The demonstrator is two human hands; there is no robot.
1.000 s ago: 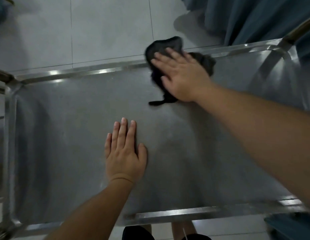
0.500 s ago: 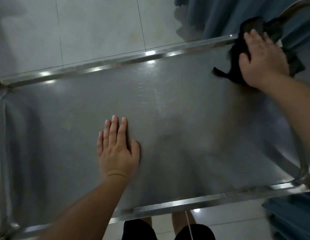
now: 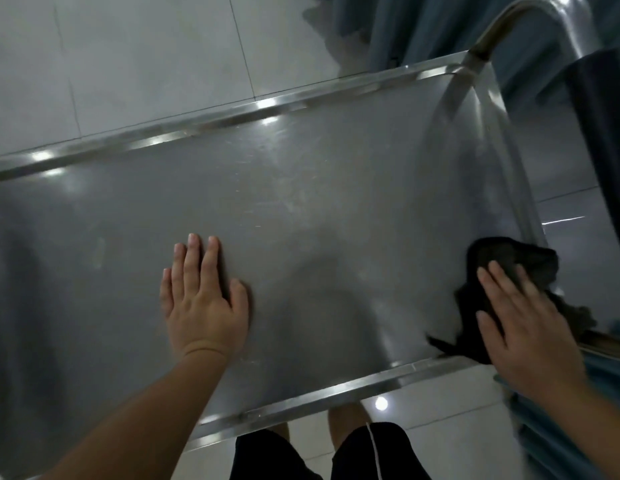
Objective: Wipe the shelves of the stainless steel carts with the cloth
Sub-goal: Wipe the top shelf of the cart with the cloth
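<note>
The top shelf of a stainless steel cart (image 3: 301,202) fills most of the head view, dull grey with a raised shiny rim. My left hand (image 3: 202,299) lies flat on the shelf near its middle, fingers together, holding nothing. My right hand (image 3: 525,323) presses flat on a dark cloth (image 3: 509,261) at the shelf's near right corner. The cloth bunches out beyond my fingers and a strip of it trails toward the front rim. Part of the cloth is hidden under my palm.
A curved steel handle (image 3: 530,26) rises at the cart's right end. Blue-grey curtains (image 3: 422,26) hang behind it and at the right. Pale floor tiles (image 3: 145,57) lie beyond the far rim. My legs in dark shorts (image 3: 322,452) stand against the front rim.
My right hand has dragged the cloth from the far middle of the shelf to the far right corner, then down to the near right corner. My left hand has stayed flat in place.
</note>
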